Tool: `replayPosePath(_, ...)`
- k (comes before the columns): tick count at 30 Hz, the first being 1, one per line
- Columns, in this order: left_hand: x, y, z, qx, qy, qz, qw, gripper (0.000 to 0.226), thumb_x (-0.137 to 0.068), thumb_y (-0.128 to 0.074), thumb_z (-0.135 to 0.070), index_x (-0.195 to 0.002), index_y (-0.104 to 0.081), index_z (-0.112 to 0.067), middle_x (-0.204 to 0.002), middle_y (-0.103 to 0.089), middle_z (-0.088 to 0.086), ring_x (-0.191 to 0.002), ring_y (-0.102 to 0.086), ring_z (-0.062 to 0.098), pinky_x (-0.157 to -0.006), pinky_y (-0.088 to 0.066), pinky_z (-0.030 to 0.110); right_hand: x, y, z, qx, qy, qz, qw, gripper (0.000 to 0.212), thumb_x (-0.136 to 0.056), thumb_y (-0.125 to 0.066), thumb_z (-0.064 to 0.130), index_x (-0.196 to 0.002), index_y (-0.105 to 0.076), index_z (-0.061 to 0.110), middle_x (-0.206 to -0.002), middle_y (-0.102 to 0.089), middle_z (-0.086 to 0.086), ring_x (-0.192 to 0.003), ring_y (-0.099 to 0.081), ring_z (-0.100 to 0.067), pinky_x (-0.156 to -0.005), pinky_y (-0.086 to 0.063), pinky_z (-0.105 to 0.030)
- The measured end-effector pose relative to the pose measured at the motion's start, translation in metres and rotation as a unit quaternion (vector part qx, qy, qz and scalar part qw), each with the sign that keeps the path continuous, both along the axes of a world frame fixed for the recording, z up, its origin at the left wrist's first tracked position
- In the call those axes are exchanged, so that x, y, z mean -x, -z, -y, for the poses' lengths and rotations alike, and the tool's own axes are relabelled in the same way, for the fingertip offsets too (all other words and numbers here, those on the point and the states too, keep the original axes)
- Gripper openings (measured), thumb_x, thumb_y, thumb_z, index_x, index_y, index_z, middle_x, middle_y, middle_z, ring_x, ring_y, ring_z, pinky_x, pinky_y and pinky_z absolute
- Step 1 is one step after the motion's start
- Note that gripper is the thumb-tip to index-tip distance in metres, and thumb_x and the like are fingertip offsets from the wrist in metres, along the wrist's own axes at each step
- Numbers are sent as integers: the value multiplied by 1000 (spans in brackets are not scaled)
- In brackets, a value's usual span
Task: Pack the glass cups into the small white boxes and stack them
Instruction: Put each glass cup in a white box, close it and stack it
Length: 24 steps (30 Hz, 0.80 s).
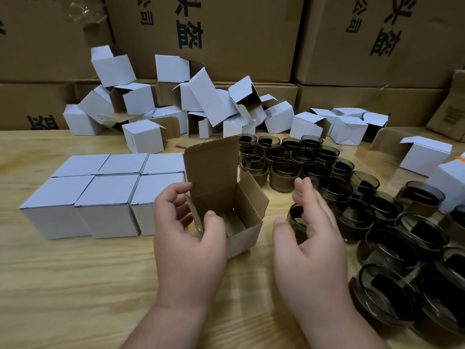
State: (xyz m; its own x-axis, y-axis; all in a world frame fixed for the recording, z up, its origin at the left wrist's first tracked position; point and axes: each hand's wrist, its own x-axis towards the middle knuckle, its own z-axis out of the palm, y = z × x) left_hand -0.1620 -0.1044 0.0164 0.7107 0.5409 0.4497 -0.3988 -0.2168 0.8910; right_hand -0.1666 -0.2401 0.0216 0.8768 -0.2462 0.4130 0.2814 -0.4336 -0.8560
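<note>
An open small white box (241, 238) with a brown inside stands at the middle of the wooden table, lid flap up and nothing in it. My left hand (191, 238) grips its near left wall, thumb over the rim. My right hand (309, 238) hovers with spread fingers around a dark smoky glass cup (297, 220) just right of the box; whether it touches the cup is unclear. Several more glass cups (377, 222) crowd the table to the right. Several closed white boxes (105, 197) stand in two rows on the left.
A loose heap of unfilled white boxes (201, 107) lies along the back of the table (75, 285), with more at the right (425, 154). Large brown cartons (226, 34) form a wall behind. Bare wood shows at the near left.
</note>
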Motion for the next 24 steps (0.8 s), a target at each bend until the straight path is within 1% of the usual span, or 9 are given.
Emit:
replayPosePath(2,0,0,0,1,-2,6,1000,45,-78,-59,-17,-109,-50,-48,-107,-65,-1,-95,-65,9,-76,-52,14,3,-3,-3,20,13,2,1000,74,-82,-49,41,-154,-31,40,-141,-37,45,-137,-46,-6,-116,-38,-50)
replayPosePath(4,0,0,-1,1,-3,9,1000,45,-78,-59,-17,-109,-50,-48,-107,-65,-1,-95,-65,9,-75,-52,15,2,-3,-4,35,39,-11,999,76,-81,-50,39,-154,-28,39,-138,-39,42,-140,-35,-3,-119,-31,-52)
replayPosePath(7,-1,1,-1,4,-5,11,1000,45,-78,-59,-17,-110,-50,-48,-107,-66,-1,-96,-66,10,-76,-52,16,-1,0,-1,16,31,-62,997,73,-85,-54,37,-151,-24,45,-146,-37,29,-138,-39,-7,-117,-36,-47)
replayPosePath(9,-1,1,-2,5,-7,11,1000,45,-78,-59,-17,-110,-51,-47,-106,-66,-2,-95,-66,10,-74,-51,14,-2,1,1,5,23,-62,998,68,-90,-59,27,-147,-29,48,-143,-38,28,-134,-43,-5,-114,-41,-41)
replayPosePath(12,-1,1,-1,8,-8,10,1000,44,-78,-59,-18,-111,-51,-47,-107,-66,-2,-95,-66,8,-72,-50,11,-5,4,3,40,46,-32,998,57,-91,-59,16,-139,-45,44,-138,-35,31,-137,-34,0,-113,-40,-35)
replayPosePath(14,-1,2,-2,7,-8,10,1000,45,-78,-59,-17,-111,-51,-47,-108,-66,-2,-96,-66,7,-73,-50,11,-7,7,5,83,55,-43,994,50,-90,-57,14,-133,-54,39,-143,-31,29,-141,-23,0,-114,-31,-30)
replayPosePath(16,-1,1,-2,5,-11,8,1000,44,-78,-59,-18,-110,-51,-48,-108,-66,-4,-97,-65,7,-74,-51,13,-10,9,7,131,34,-88,987,50,-92,-56,16,-135,-54,41,-152,-23,27,-142,-14,4,-116,-22,-28)
replayPosePath(20,-1,1,-2,6,-13,7,1000,43,-79,-59,-18,-108,-50,-49,-105,-65,-6,-96,-64,7,-75,-50,12,-15,12,6,177,-33,-141,973,52,-96,-59,23,-136,-46,52,-162,-10,20,-146,-4,1,-121,-16,-36)
replayPosePath(24,0,1,-2,11,-7,8,1000,44,-79,-58,-18,-108,-50,-49,-105,-65,-4,-97,-65,8,-76,-51,14,-18,15,4,188,-20,-137,972,28,-94,-66,31,-109,-52,49,-160,-19,13,-147,-11,-5,-116,-23,-34)
